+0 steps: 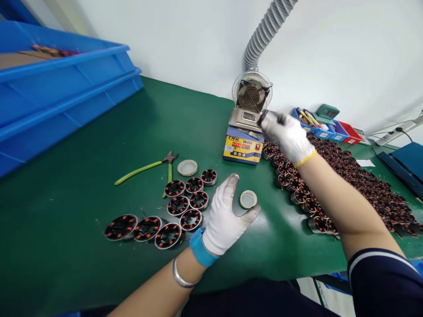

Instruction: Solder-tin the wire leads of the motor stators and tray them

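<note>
My left hand, in a white glove with smudged fingertips, is held over the green table with thumb and fingers spread and nothing between them. A small round dish lies just beyond the gap between thumb and fingers. To its left stand several motor stators with copper windings. My right hand, also gloved, is closed beside the solder pot, whose red display is lit. A small dark piece shows at its fingertips, blurred and partly hidden by the glove.
Green-handled cutters and a pale lid lie left of centre. Many stators cover the right side. Blue bins stand at left. A fan with a grey duct rises behind the pot. Small trays hold pens.
</note>
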### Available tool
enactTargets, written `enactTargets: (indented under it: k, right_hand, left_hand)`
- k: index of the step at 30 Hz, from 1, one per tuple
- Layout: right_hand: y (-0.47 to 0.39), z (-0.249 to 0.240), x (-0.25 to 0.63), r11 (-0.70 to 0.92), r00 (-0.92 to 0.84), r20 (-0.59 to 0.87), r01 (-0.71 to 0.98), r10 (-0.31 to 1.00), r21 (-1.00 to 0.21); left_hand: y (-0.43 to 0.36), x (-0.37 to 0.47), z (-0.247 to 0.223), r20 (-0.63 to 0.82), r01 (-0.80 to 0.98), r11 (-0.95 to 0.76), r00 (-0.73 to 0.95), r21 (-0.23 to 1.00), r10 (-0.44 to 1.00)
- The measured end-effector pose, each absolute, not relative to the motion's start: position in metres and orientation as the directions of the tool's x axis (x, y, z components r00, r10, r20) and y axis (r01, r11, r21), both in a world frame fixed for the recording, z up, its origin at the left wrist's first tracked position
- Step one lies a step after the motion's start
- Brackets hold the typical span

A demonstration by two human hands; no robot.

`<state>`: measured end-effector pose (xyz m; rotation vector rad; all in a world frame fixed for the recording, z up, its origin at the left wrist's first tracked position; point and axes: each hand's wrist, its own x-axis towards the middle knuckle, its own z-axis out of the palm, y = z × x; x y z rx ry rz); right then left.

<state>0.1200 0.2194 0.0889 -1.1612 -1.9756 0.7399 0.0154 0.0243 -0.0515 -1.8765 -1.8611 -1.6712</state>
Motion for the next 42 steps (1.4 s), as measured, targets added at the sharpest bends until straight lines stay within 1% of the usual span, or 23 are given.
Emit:
enactTargets:
  k: [2,4,6,10,13,15,16,18,20,22,24,26,27,28,29,30,31,32,33,35,38,40,42]
  right_hand:
    - [0.161,0.057,0.14,0.324,-0.399,0.178,0.337,0.9,-0.884]
    - [0.106,0.023,0.156,0.259,-0.423,0.118,0.293,0.898,-0.92]
    - [0.063,-0.006,0.163,0.32,-0.472,0.117,0.377,0.874,-0.869]
    - [0.029,-0.033,0.165,0.485,-0.486,0.237,0.484,0.841,-0.728]
    - [0.038,-0.025,0.174,0.672,-0.656,0.276,0.483,0.702,-0.561]
    - [0.053,-0.012,0.187,0.77,-0.731,0.277,0.514,0.624,-0.377]
    - [0.063,-0.005,0.195,0.772,-0.727,0.266,0.573,0.633,-0.274]
    - [0.084,0.004,0.21,0.683,-0.654,0.224,0.726,0.722,-0.08]
    - [0.104,0.006,0.219,0.579,-0.58,0.169,0.813,0.797,0.062]
    - [0.121,0.002,0.221,0.53,-0.544,0.074,0.835,0.836,0.151]
    - [0.131,-0.001,0.219,0.515,-0.523,-0.015,0.835,0.852,0.193]
    - [0.129,0.0,0.217,0.516,-0.518,-0.03,0.843,0.855,0.151]
    - [0.123,0.003,0.217,0.525,-0.526,-0.01,0.847,0.85,0.079]
    - [0.114,0.007,0.217,0.534,-0.534,0.014,0.845,0.845,-0.028]
    - [0.104,0.012,0.219,0.545,-0.548,0.028,0.822,0.836,-0.166]
    - [0.092,0.016,0.221,0.558,-0.581,0.026,0.767,0.813,-0.318]
    - [0.081,0.021,0.223,0.57,-0.634,0.021,0.68,0.773,-0.46]
    - [0.071,0.024,0.226,0.582,-0.694,0.031,0.577,0.719,-0.573]
    - [0.062,0.025,0.228,0.599,-0.741,0.075,0.474,0.667,-0.646]
    - [0.051,0.023,0.23,0.668,-0.76,0.229,0.334,0.608,-0.665]
    - [0.044,0.014,0.233,0.783,-0.667,0.459,0.324,0.587,-0.531]
    - [0.041,0.01,0.236,0.826,-0.632,0.545,0.32,0.551,-0.464]
    - [0.036,0.01,0.24,0.828,-0.616,0.575,0.26,0.538,-0.496]
  left_hand:
    - [0.016,0.016,-0.039,0.676,0.705,-0.328,-0.289,0.629,0.677]
    - [0.007,0.018,-0.031,0.665,0.738,-0.289,-0.278,0.61,0.693]
    - [-0.003,0.022,-0.026,0.631,0.813,-0.216,-0.223,0.541,0.742]
    - [-0.023,0.028,-0.026,0.587,0.914,-0.168,-0.089,0.368,0.805]
    - [-0.035,0.022,-0.025,0.567,0.945,-0.17,-0.019,0.279,0.823]
    - [-0.041,0.011,-0.026,0.554,0.966,-0.151,0.01,0.21,0.833]
    - [-0.044,0.004,-0.027,0.543,0.976,-0.13,0.015,0.175,0.839]
    - [-0.049,-0.01,-0.031,0.515,0.99,-0.076,0.003,0.121,0.857]
    - [-0.053,-0.021,-0.033,0.484,0.994,-0.027,-0.028,0.106,0.874]
    - [-0.059,-0.026,-0.031,0.468,0.989,-0.002,-0.068,0.147,0.881]
    - [-0.066,-0.022,-0.026,0.477,0.965,-0.004,-0.127,0.263,0.87]
    - [-0.074,-0.009,-0.018,0.507,0.873,-0.058,-0.225,0.484,0.832]
    - [-0.076,0.0,-0.015,0.476,0.769,-0.093,-0.29,0.632,0.83]
    - [-0.076,0.01,-0.013,0.4,0.608,-0.121,-0.347,0.784,0.848]
    - [-0.073,0.02,-0.012,0.249,0.383,-0.102,-0.357,0.918,0.9]
    - [-0.067,0.029,-0.012,0.048,0.108,-0.015,-0.312,0.994,0.949]
    - [-0.059,0.037,-0.013,-0.128,-0.161,0.099,-0.185,0.982,0.974]
    - [-0.05,0.044,-0.014,-0.26,-0.358,0.244,0.004,0.901,0.966]
    - [-0.041,0.049,-0.016,-0.313,-0.474,0.346,0.15,0.81,0.938]
    - [-0.026,0.056,-0.017,-0.309,-0.585,0.408,0.267,0.701,0.913]
    - [-0.02,0.06,-0.016,-0.257,-0.612,0.292,0.146,0.736,0.955]
    - [-0.022,0.061,-0.014,-0.234,-0.563,0.213,0.035,0.799,0.972]
    - [-0.024,0.059,-0.015,-0.226,-0.507,0.147,-0.096,0.849,0.969]
